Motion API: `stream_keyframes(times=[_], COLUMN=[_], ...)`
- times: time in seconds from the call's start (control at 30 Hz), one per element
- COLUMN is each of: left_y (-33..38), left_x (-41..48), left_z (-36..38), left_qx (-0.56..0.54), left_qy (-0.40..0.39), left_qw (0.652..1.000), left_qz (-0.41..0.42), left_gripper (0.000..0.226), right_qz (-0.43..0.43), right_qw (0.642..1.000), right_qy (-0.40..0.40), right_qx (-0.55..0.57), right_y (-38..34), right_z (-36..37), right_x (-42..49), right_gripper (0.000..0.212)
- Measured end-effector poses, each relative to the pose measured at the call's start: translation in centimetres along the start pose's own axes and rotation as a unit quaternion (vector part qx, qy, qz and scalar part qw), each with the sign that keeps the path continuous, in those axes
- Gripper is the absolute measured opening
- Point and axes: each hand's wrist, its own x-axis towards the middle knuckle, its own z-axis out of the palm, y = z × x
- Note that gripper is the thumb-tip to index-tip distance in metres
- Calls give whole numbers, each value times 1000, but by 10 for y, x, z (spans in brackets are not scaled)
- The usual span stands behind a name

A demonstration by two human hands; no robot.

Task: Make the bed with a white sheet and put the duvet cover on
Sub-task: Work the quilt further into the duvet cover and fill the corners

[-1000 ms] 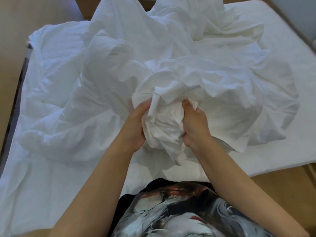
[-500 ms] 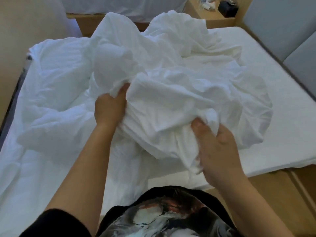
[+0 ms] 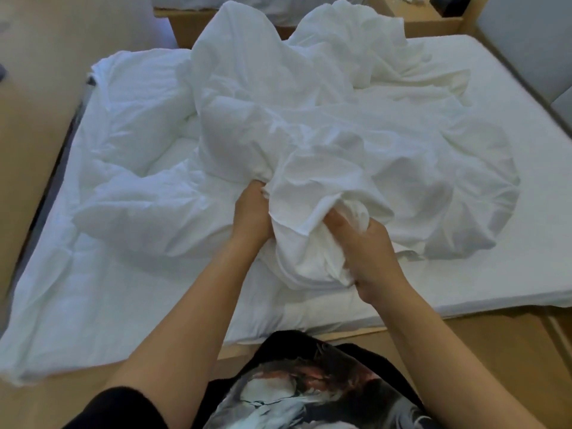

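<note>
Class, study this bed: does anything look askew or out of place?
Yes. The duvet lies crooked, its near corner spilling off the mattress edge. The white cloth is a crumpled heap, bunched in the left hand and right hand, not spread flat.

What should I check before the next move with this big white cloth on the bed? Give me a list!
1. Left hand grips the white cloth: ok.
2. Right hand grips the cloth too: ok.
3. Cloth spread flat: not ok, it is bunched in a crumpled heap.
4. A corner or edge found: cannot tell, the folds hide it.
5. Mattress free for spreading: not ok, the puffy duvet lies over its left part.
</note>
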Motion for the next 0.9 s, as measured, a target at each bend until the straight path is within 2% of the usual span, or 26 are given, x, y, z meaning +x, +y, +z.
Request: stream_keyframes(times=[0.07,0.1,0.2,0.23,0.27,0.33,0.37,0.4,0.47,0.53,0.63,0.7,0.8,0.83,0.9], left_y=[1,1,7,9,13,24,31,36,42,36,8,-15,-25,-24,-20], left_x=[-13,-19,-38,-42,-44,-36,-25,-10,21,42,45,44,46,47,52], left_z=[-3,-7,-24,-31,-38,-49,-53,-53,-47,-30,-5,6,4,0,-18], left_qx=[88,107,82,93,118,178,215,272,383,389,210,92,-106,-177,-314], left_qy=[48,41,-69,-81,-52,76,112,112,39,-61,-177,-235,-303,-315,-325], left_qw=[995,993,994,991,989,967,949,932,908,917,958,958,924,905,864], left_qz=[29,42,36,48,79,165,200,214,168,66,-81,-136,-205,-223,-223], left_gripper=[22,28,47,48,46,42,41,40,49,63,75,66,18,11,12], right_qz=[-13,-17,-26,-26,-27,-34,-40,-46,-52,-45,-23,-2,46,56,56], right_qw=[1000,1000,999,999,999,999,999,999,999,999,998,998,993,990,985], right_qy=[8,13,25,27,26,20,14,11,15,31,50,55,84,103,147], right_qx=[-15,-19,-8,-6,-3,-2,1,4,3,6,-13,-37,-72,-74,-71], right_y=[4,6,16,20,24,34,37,40,45,50,65,80,100,103,106], right_z=[-6,-9,-21,-24,-25,-22,-18,-14,-6,1,10,18,36,43,55], right_x=[1,0,-2,-4,-6,-10,-13,-16,-20,-24,-33,-41,-52,-54,-57], right_gripper=[31,25,17,16,16,16,16,16,15,13,12,12,12,12,11])
